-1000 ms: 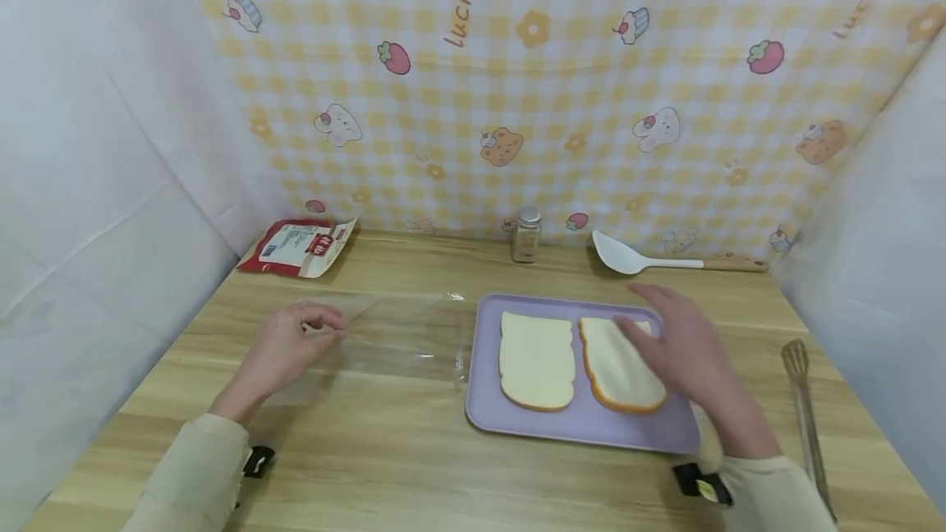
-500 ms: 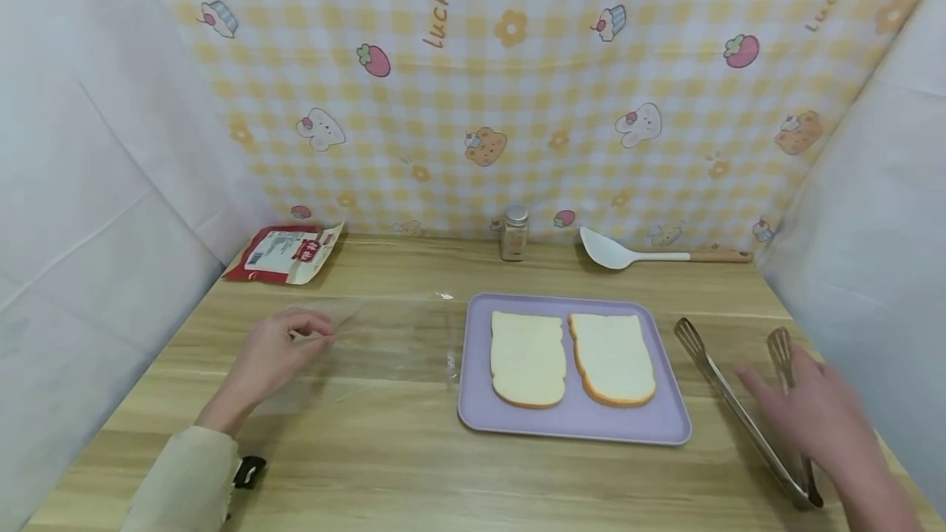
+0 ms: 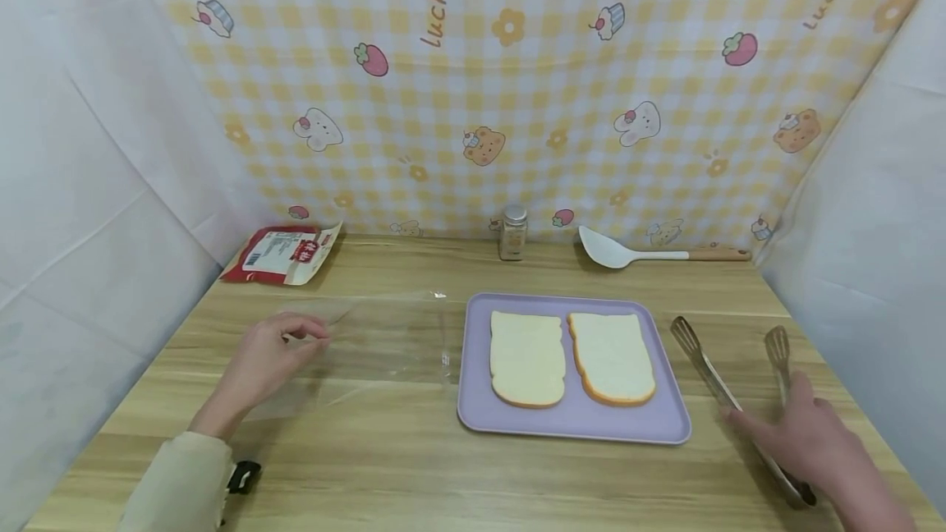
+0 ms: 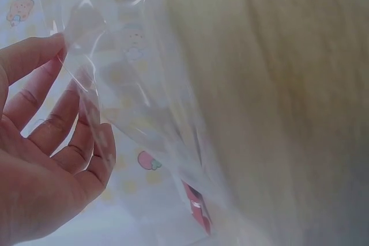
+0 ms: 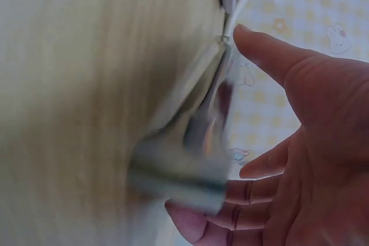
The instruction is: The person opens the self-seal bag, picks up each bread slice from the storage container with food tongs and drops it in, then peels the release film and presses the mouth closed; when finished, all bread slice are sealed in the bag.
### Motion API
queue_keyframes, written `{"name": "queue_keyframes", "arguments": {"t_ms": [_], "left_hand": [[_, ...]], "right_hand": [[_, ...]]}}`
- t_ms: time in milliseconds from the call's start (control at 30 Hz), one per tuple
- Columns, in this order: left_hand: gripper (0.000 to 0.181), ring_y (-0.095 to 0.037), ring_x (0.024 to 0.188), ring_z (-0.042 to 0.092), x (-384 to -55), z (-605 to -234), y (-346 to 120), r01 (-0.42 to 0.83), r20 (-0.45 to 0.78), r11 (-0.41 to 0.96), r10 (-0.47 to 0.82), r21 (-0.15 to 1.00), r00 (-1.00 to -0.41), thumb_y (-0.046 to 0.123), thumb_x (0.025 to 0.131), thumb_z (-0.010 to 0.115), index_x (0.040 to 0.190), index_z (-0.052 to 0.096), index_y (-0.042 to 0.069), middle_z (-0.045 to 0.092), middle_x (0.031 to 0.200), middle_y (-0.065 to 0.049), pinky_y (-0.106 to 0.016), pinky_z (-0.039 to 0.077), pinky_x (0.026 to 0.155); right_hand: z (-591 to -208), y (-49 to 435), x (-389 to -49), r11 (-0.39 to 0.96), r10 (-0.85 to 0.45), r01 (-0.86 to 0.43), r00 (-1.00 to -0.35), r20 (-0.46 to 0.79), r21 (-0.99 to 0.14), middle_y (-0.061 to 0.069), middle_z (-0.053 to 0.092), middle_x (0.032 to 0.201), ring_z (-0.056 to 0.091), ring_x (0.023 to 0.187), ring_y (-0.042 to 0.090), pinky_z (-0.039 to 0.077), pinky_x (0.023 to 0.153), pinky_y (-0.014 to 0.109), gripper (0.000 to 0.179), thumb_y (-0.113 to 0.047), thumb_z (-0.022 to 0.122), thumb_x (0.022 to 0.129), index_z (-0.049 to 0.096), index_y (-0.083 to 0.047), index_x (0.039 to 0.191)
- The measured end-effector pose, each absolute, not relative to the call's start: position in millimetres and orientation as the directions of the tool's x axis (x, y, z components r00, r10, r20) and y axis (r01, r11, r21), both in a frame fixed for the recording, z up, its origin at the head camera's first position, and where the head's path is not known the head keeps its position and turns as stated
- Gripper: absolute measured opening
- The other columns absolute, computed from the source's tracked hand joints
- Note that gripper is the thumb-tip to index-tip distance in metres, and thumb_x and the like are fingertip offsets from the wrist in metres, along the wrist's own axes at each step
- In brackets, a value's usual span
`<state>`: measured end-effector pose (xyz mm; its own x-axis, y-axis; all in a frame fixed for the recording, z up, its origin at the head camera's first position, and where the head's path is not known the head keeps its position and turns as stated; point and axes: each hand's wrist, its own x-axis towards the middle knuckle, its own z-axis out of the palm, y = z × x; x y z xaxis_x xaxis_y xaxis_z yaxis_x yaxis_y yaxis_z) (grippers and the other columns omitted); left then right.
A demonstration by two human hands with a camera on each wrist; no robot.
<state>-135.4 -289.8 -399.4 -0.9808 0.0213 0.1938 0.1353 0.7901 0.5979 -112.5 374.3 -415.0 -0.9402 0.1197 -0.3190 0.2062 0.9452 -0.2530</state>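
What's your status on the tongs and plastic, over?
Left hand pinches clear plastic. Right hand at tongs, not gripping yet. Purple tray with bread between plastic and tongs.

Pinching clear plastic bag at one end with left hand. Right hand over splayed metal tongs, contact hard to tell. Between hands, on wood-grain table: lilac tray with two bread slices side by side. Farther back, near checked cloth: red-and-cream packet, small silver-lidded jar, white utensil with wooden handle.
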Motion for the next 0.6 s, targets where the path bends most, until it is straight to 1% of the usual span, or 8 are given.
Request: {"name": "queue_keyframes", "arguments": {"t_ms": [67, 300, 400, 467, 533, 600], "left_hand": [[0.004, -0.033, 0.108, 0.070, -135.1, -400.4, -290.4, 0.139, 0.198, 0.791, 0.023, 0.596, -0.980, 0.014, 0.095, 0.080, 0.096, 0.081, 0.011, 0.077, 0.120, -0.015, -0.049, 0.053, 0.091], [0.008, -0.035, 0.110, 0.070, -133.8, -401.7, -292.1, 0.150, 0.209, 0.796, 0.030, 0.586, -0.977, 0.017, 0.096, 0.080, 0.094, 0.080, 0.010, 0.077, 0.120, -0.015, -0.050, 0.054, 0.091], [0.007, -0.036, 0.111, 0.070, -133.6, -401.8, -293.3, 0.147, 0.203, 0.801, 0.032, 0.580, -0.979, 0.018, 0.096, 0.080, 0.094, 0.080, 0.011, 0.077, 0.120, -0.016, -0.050, 0.054, 0.091], [0.007, -0.037, 0.111, 0.070, -134.4, -401.9, -294.4, 0.144, 0.197, 0.803, 0.033, 0.579, -0.980, 0.018, 0.096, 0.080, 0.095, 0.081, 0.012, 0.077, 0.121, -0.016, -0.049, 0.054, 0.090], [0.006, -0.037, 0.111, 0.069, -134.4, -402.0, -294.7, 0.137, 0.189, 0.803, 0.031, 0.580, -0.981, 0.019, 0.096, 0.080, 0.096, 0.081, 0.013, 0.076, 0.121, -0.015, -0.049, 0.053, 0.091], [0.005, -0.036, 0.111, 0.069, -134.6, -402.2, -295.1, 0.134, 0.186, 0.801, 0.028, 0.583, -0.982, 0.018, 0.096, 0.080, 0.097, 0.081, 0.013, 0.076, 0.121, -0.015, -0.049, 0.053, 0.091]], "right_hand": [[-417.0, 373.8, -112.4, 0.945, 0.122, 0.212, -0.934, -0.335, -0.248, 0.063, 0.035, 0.129, 0.050, 0.113, 0.074, 0.053, 0.081, 0.069, 0.136, -0.078, 0.057, 0.094, -0.004, 0.032, 0.145], [-421.1, 375.8, -114.8, 0.941, 0.126, 0.228, -0.922, -0.366, -0.250, 0.062, 0.040, 0.124, 0.055, 0.107, 0.071, 0.055, 0.076, 0.062, 0.135, -0.078, 0.059, 0.092, 0.003, 0.035, 0.139], [-421.7, 377.0, -115.4, 0.939, 0.126, 0.233, -0.919, -0.375, -0.254, 0.062, 0.040, 0.125, 0.056, 0.107, 0.071, 0.055, 0.077, 0.063, 0.135, -0.077, 0.059, 0.094, 0.002, 0.036, 0.141], [-421.6, 377.8, -115.3, 0.935, 0.130, 0.238, -0.920, -0.369, -0.264, 0.062, 0.041, 0.125, 0.058, 0.106, 0.069, 0.056, 0.078, 0.064, 0.133, -0.074, 0.060, 0.095, 0.004, 0.037, 0.141], [-420.8, 378.0, -114.7, 0.928, 0.137, 0.246, -0.924, -0.358, -0.281, 0.058, 0.048, 0.118, 0.062, 0.098, 0.062, 0.057, 0.077, 0.061, 0.125, -0.070, 0.062, 0.096, 0.013, 0.036, 0.140], [-419.2, 377.5, -113.9, 0.919, 0.141, 0.253, -0.927, -0.347, -0.301, 0.049, 0.055, 0.106, 0.064, 0.088, 0.049, 0.057, 0.071, 0.054, 0.113, -0.065, 0.063, 0.097, 0.023, 0.035, 0.134]]}}
